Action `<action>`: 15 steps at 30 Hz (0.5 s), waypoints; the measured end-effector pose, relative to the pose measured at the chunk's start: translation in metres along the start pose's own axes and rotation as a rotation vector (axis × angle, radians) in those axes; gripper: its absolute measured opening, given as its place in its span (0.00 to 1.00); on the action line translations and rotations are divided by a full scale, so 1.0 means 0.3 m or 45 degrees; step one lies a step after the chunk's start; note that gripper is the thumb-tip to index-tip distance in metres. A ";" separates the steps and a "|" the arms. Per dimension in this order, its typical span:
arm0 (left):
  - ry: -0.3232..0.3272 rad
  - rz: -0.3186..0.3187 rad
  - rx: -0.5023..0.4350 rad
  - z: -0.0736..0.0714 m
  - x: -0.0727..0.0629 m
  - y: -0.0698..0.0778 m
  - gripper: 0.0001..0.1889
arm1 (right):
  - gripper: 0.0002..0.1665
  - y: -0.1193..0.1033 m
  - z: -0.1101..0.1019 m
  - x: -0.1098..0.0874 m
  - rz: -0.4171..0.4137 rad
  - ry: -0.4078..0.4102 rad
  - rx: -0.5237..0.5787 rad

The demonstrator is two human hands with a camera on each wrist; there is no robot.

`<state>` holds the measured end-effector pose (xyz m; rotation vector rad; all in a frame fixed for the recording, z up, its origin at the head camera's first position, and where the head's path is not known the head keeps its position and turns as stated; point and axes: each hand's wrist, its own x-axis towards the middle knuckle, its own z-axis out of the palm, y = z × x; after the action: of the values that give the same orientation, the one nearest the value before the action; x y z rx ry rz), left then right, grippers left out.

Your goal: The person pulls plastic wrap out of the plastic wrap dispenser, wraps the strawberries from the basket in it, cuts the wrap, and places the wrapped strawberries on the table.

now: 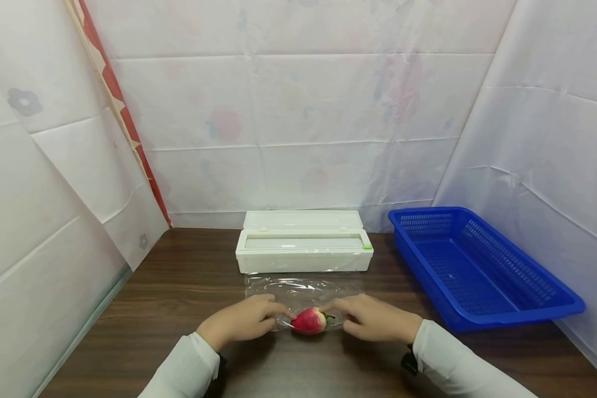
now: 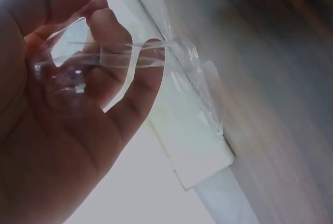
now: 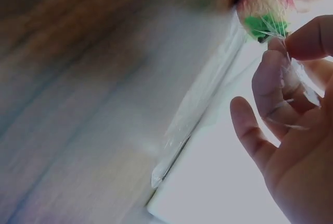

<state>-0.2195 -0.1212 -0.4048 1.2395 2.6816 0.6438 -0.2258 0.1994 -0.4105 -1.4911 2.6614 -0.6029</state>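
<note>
A red and cream fruit (image 1: pixel 309 320) with a green stem end lies low between both hands, with clear cling film (image 1: pixel 303 287) drawn around it. My left hand (image 1: pixel 244 319) pinches the film at the fruit's red end. In the left wrist view, film (image 2: pixel 119 57) stretches over the fingers of that hand (image 2: pixel 78 99). On the stem side, my right hand (image 1: pixel 378 319) pinches gathered film between thumb and forefinger. The right wrist view shows the fruit (image 3: pixel 264 6) under wrinkled film, beside the fingertips of the right hand (image 3: pixel 291 109).
Behind the film stands a white cling film dispenser (image 1: pixel 303 261), its lid (image 1: pixel 303 220) raised, and the sheet runs from it toward the hands. A blue basket (image 1: pixel 428 287) stands at the right on the dark wooden table (image 1: pixel 154 309). White cloth (image 1: pixel 298 110) hangs around the table.
</note>
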 end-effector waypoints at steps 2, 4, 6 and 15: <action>0.001 -0.022 -0.015 0.000 0.006 -0.008 0.22 | 0.31 0.011 -0.001 0.008 0.021 -0.005 0.022; 0.003 -0.044 -0.036 0.001 0.010 -0.018 0.22 | 0.32 0.024 -0.001 0.016 0.038 -0.013 0.059; 0.005 -0.054 -0.047 0.004 0.017 -0.029 0.23 | 0.32 0.036 -0.001 0.024 0.052 -0.019 0.105; 0.026 -0.045 -0.077 0.009 0.058 -0.074 0.23 | 0.31 0.093 -0.002 0.052 0.129 -0.023 0.219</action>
<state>-0.2458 -0.1200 -0.4154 1.1738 2.6729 0.7315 -0.2570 0.1997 -0.4170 -1.3025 2.5776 -0.7834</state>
